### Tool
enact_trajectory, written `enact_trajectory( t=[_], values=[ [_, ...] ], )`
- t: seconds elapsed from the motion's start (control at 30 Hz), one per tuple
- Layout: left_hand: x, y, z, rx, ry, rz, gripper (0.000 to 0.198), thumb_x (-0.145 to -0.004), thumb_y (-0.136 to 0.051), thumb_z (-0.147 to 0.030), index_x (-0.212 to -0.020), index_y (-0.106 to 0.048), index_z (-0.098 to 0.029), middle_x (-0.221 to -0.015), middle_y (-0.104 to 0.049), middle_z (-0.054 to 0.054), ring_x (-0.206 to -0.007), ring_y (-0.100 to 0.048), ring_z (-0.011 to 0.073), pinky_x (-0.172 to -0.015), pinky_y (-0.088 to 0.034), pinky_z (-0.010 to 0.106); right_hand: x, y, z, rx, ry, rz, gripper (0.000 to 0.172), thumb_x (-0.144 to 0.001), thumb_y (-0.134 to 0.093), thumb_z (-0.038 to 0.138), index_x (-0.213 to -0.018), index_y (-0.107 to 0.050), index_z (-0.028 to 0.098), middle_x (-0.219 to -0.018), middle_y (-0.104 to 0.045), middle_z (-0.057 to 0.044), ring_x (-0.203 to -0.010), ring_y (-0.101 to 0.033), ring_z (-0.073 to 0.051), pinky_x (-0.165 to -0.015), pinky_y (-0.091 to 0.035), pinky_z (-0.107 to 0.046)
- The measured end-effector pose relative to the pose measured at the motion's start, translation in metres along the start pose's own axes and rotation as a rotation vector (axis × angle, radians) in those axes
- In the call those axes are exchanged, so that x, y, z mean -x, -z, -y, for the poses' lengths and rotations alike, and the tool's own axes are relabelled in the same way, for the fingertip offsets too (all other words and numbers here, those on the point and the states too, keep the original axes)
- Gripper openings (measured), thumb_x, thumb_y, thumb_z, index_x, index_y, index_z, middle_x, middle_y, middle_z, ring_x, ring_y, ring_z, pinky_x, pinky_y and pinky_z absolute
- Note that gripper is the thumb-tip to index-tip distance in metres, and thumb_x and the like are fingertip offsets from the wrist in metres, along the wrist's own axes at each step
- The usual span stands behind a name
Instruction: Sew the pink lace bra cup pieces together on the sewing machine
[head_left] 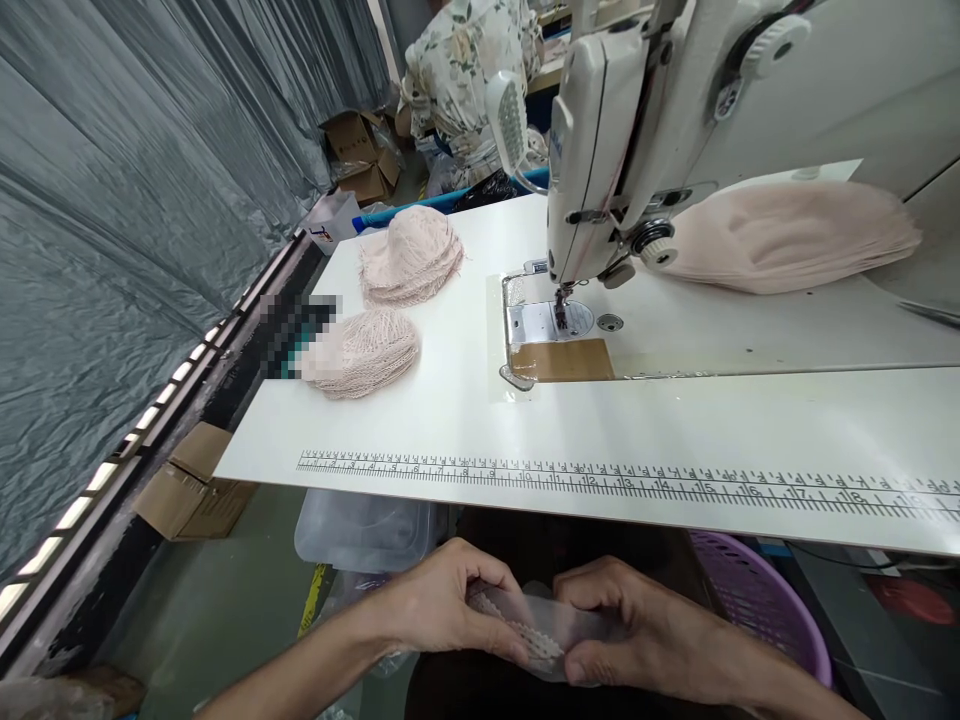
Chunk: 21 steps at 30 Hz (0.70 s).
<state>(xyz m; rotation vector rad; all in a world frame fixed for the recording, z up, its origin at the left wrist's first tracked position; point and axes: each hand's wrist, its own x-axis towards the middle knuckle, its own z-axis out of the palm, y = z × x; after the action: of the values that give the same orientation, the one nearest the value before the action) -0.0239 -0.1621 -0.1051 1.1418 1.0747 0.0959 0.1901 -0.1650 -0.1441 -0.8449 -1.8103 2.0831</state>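
Below the table's front edge, my left hand (465, 605) pinches a sheer whitish piece with a scalloped, lace-like strip (541, 645). My right hand (634, 625) grips the other end of that piece between thumb and fingers. Whether it is thin fabric or clear plastic I cannot tell. On the table beyond my hands stands a white sewing machine (592, 160), its presser foot (561, 308) over the needle plate. Two stacks of pale pink fabric cups, a far stack (412, 255) and a near stack (364, 355), lie left of the machine.
More pale pink fabric pieces (795, 235) lie stacked under the machine arm. A printed ruler runs along the front of the white table (450, 425). Beneath are a clear plastic bin (364, 530) and a purple basket (757, 600). A cardboard box (191, 490) stands at left.
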Motion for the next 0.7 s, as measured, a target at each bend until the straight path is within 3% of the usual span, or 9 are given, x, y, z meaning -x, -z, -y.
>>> enact_trajectory(
  t=[0.17, 0.37, 0.7],
  values=[
    [0.001, 0.001, 0.001, 0.044, -0.010, -0.006, 0.023, -0.061, -0.078, -0.029, -0.077, -0.071, -0.014, -0.068, -0.066, 0.002, -0.063, -0.059, 0.0126, -0.061, -0.045, 0.021, -0.003, -0.007, -0.003, -0.035, -0.016, -0.021, 0.032, -0.075, -0.064, 0.039, -0.059, -0.051, 0.015, -0.056, -0.040, 0.006, -0.053, -0.035, -0.007, -0.050, -0.028, -0.019],
    [0.001, 0.000, 0.003, 0.010, -0.023, -0.055, 0.025, -0.058, -0.079, -0.029, -0.075, -0.070, -0.013, -0.058, -0.057, -0.002, -0.054, -0.048, 0.0084, -0.051, -0.036, 0.017, -0.003, -0.009, -0.003, -0.015, -0.076, -0.038, 0.028, -0.074, -0.062, 0.036, -0.060, -0.049, 0.016, -0.056, -0.037, 0.006, -0.053, -0.034, -0.007, -0.047, -0.025, -0.019],
    [0.001, 0.004, 0.014, 0.090, -0.012, -0.033, 0.037, -0.055, -0.082, -0.029, -0.086, -0.067, -0.015, -0.067, -0.055, -0.003, -0.061, -0.045, 0.0085, -0.055, -0.034, 0.018, 0.006, -0.005, 0.001, 0.038, -0.142, -0.063, 0.025, -0.074, -0.057, 0.037, -0.062, -0.046, 0.017, -0.059, -0.039, 0.005, -0.056, -0.035, -0.009, -0.050, -0.026, -0.021]
  ],
)
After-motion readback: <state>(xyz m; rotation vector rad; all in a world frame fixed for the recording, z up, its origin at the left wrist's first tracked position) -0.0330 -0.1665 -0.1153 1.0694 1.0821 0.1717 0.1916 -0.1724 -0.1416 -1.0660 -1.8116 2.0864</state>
